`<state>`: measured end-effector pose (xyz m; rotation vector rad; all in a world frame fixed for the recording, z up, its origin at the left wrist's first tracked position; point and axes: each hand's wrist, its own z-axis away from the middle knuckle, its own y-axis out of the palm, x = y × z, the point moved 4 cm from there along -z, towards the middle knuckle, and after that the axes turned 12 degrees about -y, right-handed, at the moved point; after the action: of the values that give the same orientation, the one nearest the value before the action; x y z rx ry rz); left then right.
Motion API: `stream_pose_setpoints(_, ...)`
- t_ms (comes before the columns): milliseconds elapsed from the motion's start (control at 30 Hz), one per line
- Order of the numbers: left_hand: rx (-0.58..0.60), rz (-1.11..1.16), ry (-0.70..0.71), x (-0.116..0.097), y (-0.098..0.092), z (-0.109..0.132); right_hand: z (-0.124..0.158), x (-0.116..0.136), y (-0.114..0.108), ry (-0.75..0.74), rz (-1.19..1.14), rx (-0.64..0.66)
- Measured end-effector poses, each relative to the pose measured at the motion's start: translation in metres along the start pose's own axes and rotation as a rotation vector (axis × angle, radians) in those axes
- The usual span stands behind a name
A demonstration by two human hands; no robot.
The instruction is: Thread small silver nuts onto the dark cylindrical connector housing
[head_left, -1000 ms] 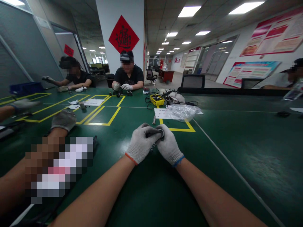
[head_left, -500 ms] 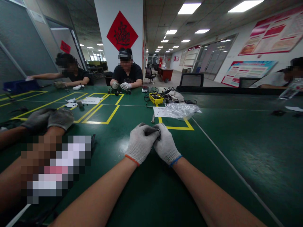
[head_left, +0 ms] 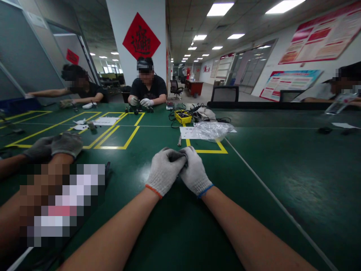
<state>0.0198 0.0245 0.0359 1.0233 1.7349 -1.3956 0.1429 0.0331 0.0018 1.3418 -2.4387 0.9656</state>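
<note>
- I have the gloved left hand (head_left: 166, 169) closed on a small dark ring (head_left: 185, 159).
- I have the gloved right hand (head_left: 194, 169) gripping its other side; the fingers hide most of it.
- The ring sits between both hands, over the green table (head_left: 254, 226).
- Just beyond them I see a metal piece (head_left: 179, 141), paper (head_left: 185, 132) and a clear plastic bag (head_left: 213, 130).
- Left of them, I see a co-worker's gloved hand (head_left: 67, 145).

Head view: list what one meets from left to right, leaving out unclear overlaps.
Nearest co-worker's gray-gloved hands, white paper sheet, wearer's left hand, small dark part, wearer's right hand, clear plastic bottle.
</note>
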Motion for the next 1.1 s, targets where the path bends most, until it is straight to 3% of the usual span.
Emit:
stream_pose_setpoints(200, 0.083, 0.112, -0.052, 0.0006, 0.0038, -0.0011, 0.0010, 0.0003, -0.0016, -0.013, -0.014, -0.012)
stream_pose_setpoints(467, 0.034, 0.047, -0.022, -0.0016, 0.0003, 0.0005, 0.0007, -0.0007, -0.0008, -0.021, -0.022, 0.000)
stream_pose_setpoints(667, 0.112, 0.193, -0.123, 0.0007, 0.0033, -0.0022, 0.0021, -0.0023, 0.0000, -0.035, -0.086, -0.027)
stream_pose_setpoints(1100, 0.013, 0.015, -0.019, -0.0037, -0.0004, 0.0036, 0.0035, -0.0069, 0.0027, -0.078, -0.146, -0.042)
